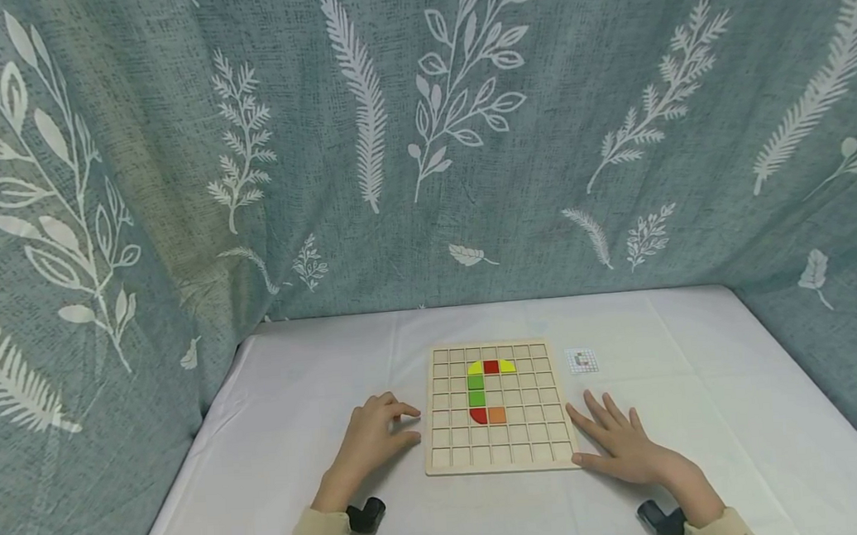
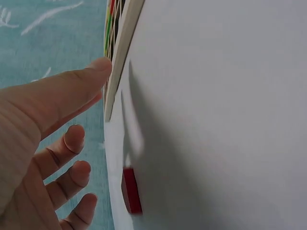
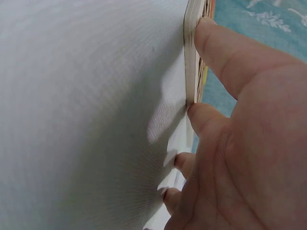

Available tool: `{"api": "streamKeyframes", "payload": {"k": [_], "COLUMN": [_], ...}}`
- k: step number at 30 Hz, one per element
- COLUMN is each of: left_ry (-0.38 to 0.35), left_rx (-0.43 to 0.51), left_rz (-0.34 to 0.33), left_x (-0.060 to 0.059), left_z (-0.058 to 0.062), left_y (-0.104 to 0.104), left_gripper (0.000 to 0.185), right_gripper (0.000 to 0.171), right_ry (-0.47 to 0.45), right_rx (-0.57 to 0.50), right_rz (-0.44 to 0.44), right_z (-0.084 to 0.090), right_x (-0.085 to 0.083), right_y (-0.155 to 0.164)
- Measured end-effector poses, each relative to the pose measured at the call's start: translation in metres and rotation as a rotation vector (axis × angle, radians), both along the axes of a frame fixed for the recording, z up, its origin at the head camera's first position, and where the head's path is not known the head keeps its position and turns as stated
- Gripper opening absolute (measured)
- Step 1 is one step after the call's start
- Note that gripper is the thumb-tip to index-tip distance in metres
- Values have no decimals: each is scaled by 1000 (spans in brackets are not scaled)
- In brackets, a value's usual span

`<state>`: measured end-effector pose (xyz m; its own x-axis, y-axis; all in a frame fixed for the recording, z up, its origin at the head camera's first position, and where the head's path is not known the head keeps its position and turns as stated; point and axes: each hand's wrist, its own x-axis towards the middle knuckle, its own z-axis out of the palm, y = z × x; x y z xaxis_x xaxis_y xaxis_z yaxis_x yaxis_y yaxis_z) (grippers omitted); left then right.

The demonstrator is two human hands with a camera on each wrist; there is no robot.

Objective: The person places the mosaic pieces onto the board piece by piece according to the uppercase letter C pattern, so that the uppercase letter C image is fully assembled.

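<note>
A wooden grid board (image 1: pixel 453 458) lies on the table with several coloured tiles in its cells. Its top row has a red square tile (image 1: pixel 491 367) between two yellow rounded tiles. Green tiles (image 1: pixel 476 390) run down the left to a red rounded tile (image 1: pixel 479 416) and an orange tile (image 1: pixel 497 415). My left hand (image 1: pixel 375 439) is beside the board's left edge, thumb and fingers apart and holding nothing. Near it in the left wrist view lies a red block (image 2: pixel 131 190), hidden in the head view. My right hand (image 1: pixel 623 444) is spread, thumb and forefinger at the board's right edge.
A small printed grid card (image 1: pixel 582 360) lies right of the board, beyond my right hand. White cloth (image 1: pixel 316 366) covers the table. A blue-green leaf-patterned curtain (image 1: pixel 404 136) hangs behind it and along both sides.
</note>
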<state>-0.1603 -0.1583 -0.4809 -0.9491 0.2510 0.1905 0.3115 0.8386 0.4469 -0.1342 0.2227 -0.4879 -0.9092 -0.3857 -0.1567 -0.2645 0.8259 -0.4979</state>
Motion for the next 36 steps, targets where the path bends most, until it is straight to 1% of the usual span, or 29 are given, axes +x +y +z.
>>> {"api": "streamKeyframes", "payload": {"k": [4, 7, 10, 14, 17, 20, 23, 27, 29, 33, 36], "left_ry": [11, 10, 1, -8, 2, 8, -3, -30, -45, -79, -95], "left_rx": [-2, -12, -24, -37, -47, -58, -67, -67, -69, -81, -79], "left_rz": [9, 20, 35, 59, 76, 89, 94, 76, 64, 52, 46], "left_x": [1, 3, 4, 5, 5, 5, 6, 7, 7, 7, 7], "left_z": [-1, -1, -2, -3, -2, -1, 0, 3, 4, 6, 7], "left_y": [-11, -19, -26, -33, -37, -41, -46, -51, -54, -58, -59], "left_gripper": [29, 30, 31, 31, 32, 32, 32, 30, 28, 26, 26], "right_gripper": [74, 73, 73, 74, 73, 74, 73, 73, 73, 73, 74], "right_ry": [4, 19, 29, 14, -4, -1, 18, 37, 40, 22, 3], "right_rx": [-22, -48, -37, -38, -55, -49, -42, -29, -55, -58, -31], "right_rz": [-1, 3, 5, 9, 12, 10, 8, 3, 6, 8, 4], "right_z": [-2, -9, -13, -10, -6, -7, -15, -21, -19, -10, -4], "right_x": [0, -1, -2, -1, -1, -1, -3, -5, -4, -2, -1], "right_y": [0, 2, 3, 3, 2, 2, 3, 5, 4, 2, 1]}}
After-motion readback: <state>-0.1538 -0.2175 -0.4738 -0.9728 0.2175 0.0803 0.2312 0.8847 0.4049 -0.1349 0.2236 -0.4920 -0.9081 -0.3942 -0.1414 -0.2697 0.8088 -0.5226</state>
